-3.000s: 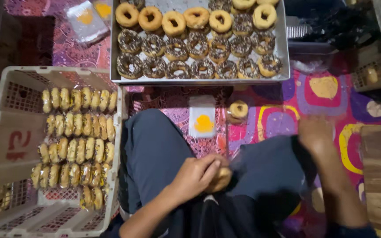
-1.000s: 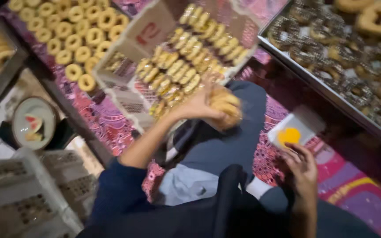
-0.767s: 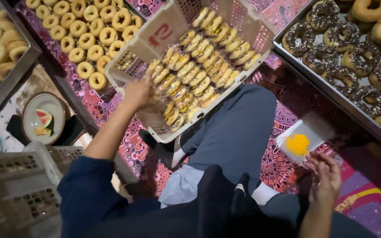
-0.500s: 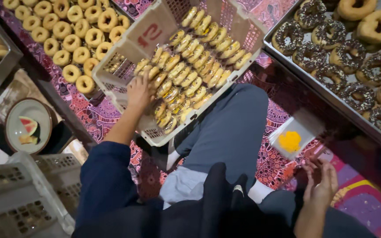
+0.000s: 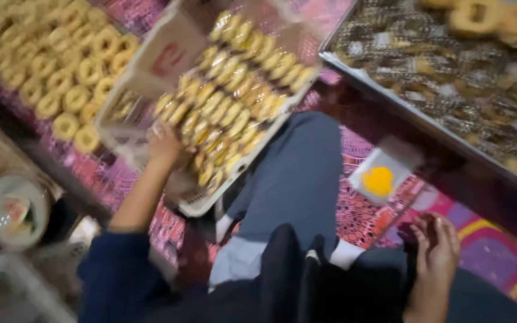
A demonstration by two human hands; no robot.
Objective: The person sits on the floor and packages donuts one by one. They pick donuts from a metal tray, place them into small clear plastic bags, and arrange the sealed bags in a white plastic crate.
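Observation:
My left hand (image 5: 164, 143) reaches into the near corner of a white plastic crate (image 5: 151, 60), touching the rows of wrapped ring donuts (image 5: 240, 96) stacked on edge inside. Blur hides its fingers, so I cannot tell whether it holds anything. My right hand (image 5: 435, 251) rests beside my knee on the patterned mat (image 5: 369, 218), fingers apart, holding nothing. A small stack of clear bags with a yellow mark (image 5: 383, 173) lies on the mat just above that hand. My grey trouser leg (image 5: 294, 179) runs between the two hands.
Plain glazed donuts (image 5: 49, 66) lie in rows at upper left. A metal tray (image 5: 402, 116) of dark-topped donuts fills the upper right. A plate with a fruit slice (image 5: 13, 209) and part of another white crate (image 5: 7, 287) sit at lower left.
My left hand carried a wrapped donut up into the crate, then slid toward its near corner. My right hand stayed by my knee. The view has shifted and blurred.

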